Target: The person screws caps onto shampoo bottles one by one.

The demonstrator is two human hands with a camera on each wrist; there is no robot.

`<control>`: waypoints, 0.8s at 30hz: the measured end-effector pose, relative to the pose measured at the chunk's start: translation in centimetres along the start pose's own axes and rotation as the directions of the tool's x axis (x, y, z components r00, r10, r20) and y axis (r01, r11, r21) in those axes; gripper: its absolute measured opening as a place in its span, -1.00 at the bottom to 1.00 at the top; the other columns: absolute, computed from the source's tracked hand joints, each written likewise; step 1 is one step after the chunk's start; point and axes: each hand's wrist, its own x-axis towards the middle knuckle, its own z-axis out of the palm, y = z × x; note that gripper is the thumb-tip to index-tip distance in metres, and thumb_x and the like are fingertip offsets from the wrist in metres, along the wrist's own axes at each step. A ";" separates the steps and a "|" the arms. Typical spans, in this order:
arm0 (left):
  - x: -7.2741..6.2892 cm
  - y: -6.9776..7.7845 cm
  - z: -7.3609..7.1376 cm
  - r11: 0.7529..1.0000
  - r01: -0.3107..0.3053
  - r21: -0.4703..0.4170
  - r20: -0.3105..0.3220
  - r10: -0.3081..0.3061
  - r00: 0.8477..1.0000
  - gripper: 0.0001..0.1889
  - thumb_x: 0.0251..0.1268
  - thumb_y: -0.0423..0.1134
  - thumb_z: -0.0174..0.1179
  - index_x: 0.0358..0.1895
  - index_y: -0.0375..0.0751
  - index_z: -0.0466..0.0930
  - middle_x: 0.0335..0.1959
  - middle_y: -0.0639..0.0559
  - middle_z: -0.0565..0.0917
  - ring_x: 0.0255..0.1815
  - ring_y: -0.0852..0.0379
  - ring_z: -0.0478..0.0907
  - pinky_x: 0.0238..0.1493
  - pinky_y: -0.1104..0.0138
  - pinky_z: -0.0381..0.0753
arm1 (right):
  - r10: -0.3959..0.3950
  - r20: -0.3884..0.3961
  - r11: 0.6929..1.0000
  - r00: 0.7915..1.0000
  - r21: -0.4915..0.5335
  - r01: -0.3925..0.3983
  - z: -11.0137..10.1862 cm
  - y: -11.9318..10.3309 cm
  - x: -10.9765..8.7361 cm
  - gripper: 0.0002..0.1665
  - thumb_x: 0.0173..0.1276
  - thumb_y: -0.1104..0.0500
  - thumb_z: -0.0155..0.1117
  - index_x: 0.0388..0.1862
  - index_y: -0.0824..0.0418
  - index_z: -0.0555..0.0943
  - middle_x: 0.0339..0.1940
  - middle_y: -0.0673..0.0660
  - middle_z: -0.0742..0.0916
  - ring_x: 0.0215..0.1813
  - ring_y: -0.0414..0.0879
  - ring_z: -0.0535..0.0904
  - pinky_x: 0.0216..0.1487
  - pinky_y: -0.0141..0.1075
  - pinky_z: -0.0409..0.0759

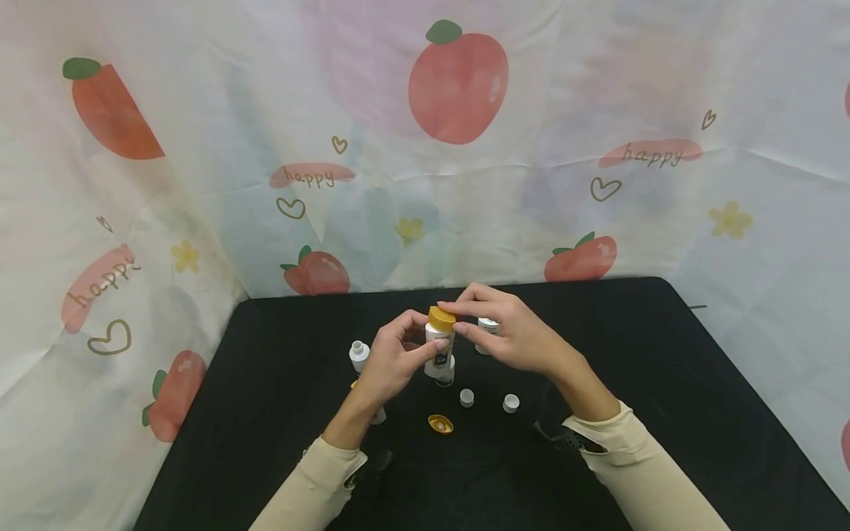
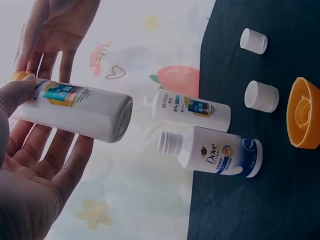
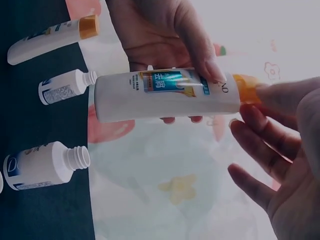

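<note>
My left hand [image 1: 390, 363] grips a white shampoo bottle [image 3: 165, 97] by its body, up off the table, thumb across the front label. On its top is a yellow cap [image 1: 441, 319], which my right hand [image 1: 510, 332] pinches between thumb and fingers. The left wrist view shows the bottle's base [image 2: 120, 120] sticking out past my left fingers. Beyond it stand a white bottle with a blue-green label [image 2: 195, 111] and a Dove bottle [image 2: 220, 152] with a bare threaded neck.
On the black table [image 1: 279, 457] lie two white caps [image 1: 467, 398] [image 1: 510, 403] and a loose yellow cap [image 1: 440, 424]. One uncapped bottle [image 1: 358, 354] stands left of my left hand. A yellow-capped bottle [image 3: 50, 42] appears in the right wrist view. A printed cloth [image 1: 398, 110] hangs behind.
</note>
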 end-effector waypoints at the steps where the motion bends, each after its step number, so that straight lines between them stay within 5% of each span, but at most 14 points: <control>1: 0.0 0.0 0.0 1.000 0.000 0.000 -0.002 0.000 1.000 -0.74 0.29 -0.30 0.42 -0.02 -0.20 0.61 -0.09 -0.09 0.69 -0.06 0.01 0.69 -0.14 0.30 0.71 | 0.004 0.004 1.000 1.000 0.001 -0.004 0.0 0.0 0.0 -0.54 0.40 0.30 0.36 0.28 0.16 0.65 -0.07 -0.05 0.64 -0.31 -0.30 0.49 -0.34 -0.41 0.50; 13: 0.0 -0.2 0.0 1.000 -0.022 -0.010 0.004 0.022 1.000 -0.73 0.30 -0.30 0.40 0.01 -0.19 0.61 -0.06 -0.07 0.68 -0.06 0.06 0.68 -0.16 0.30 0.72 | 0.059 -0.049 0.997 0.997 0.055 -0.056 0.3 -0.1 0.5 -0.55 0.30 0.21 0.50 0.17 0.08 0.65 0.08 -0.05 0.69 0.11 -0.16 0.63 0.12 -0.31 0.59; 24: -0.1 -0.1 0.0 0.999 -0.035 -0.007 0.005 0.035 0.999 -0.73 0.29 -0.29 0.41 0.01 -0.16 0.62 -0.08 -0.02 0.69 -0.06 0.10 0.68 -0.10 0.18 0.74 | 0.050 -0.083 0.997 0.995 0.070 -0.044 0.7 -0.1 0.6 -0.56 0.25 0.21 0.53 0.12 0.06 0.67 -0.01 -0.07 0.72 0.03 -0.20 0.64 0.11 -0.34 0.58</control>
